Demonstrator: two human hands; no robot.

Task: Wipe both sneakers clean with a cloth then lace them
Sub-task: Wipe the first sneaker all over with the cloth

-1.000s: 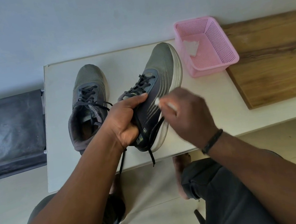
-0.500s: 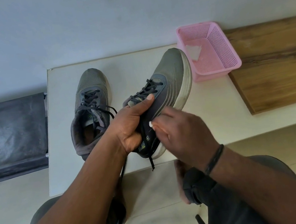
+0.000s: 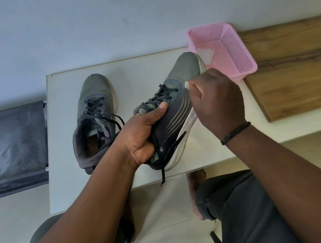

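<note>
Head view. Left hand (image 3: 143, 136) grips the heel end of the right-side sneaker (image 3: 174, 110), thumb laid across the tongue, shoe tilted on the white table (image 3: 136, 68). Right hand (image 3: 218, 99) is curled, pinching a small white cloth (image 3: 187, 84) against the shoe's side, just beyond the left thumb. Second sneaker (image 3: 96, 119) stands upright to the left of the left hand. Pink basket (image 3: 225, 48) sits just beyond the right hand.
</note>
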